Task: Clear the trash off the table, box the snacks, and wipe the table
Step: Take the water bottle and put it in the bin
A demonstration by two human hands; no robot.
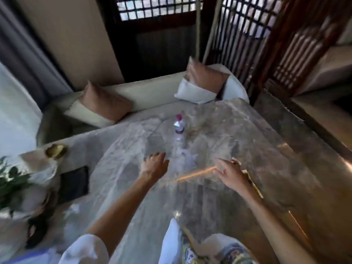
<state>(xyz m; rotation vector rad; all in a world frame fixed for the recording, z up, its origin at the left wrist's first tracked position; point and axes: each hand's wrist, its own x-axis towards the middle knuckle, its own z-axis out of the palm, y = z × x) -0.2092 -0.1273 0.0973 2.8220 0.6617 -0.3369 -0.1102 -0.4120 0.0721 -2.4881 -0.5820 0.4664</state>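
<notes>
The left hand is held out over the polished grey-and-brown marble table, fingers spread and empty, palm down. It is stretched towards the crumpled white tissue lying just beyond the fingertips, presumably so that this piece of trash can be gathered first. The right hand is extended beside it, well apart from the left; a thin yellow-edged flat wrapper or card is seen under or against it, but through the blur it cannot be told whether the fingers are closed on it.

Beyond the tissue, a clear plastic water bottle with a pink cap stands upright near the table's middle. The stone is glossy and veined, throwing back streaks of warm light.

At the near edge, printed, crinkly snack packets and something of white cloth or plastic are gathered, apparently awaiting boxing. To the left lie a flat black rectangular slab, a small brass dish and green leaves. Soft pink-and-cream cushions rest on the pale sofa behind.
</notes>
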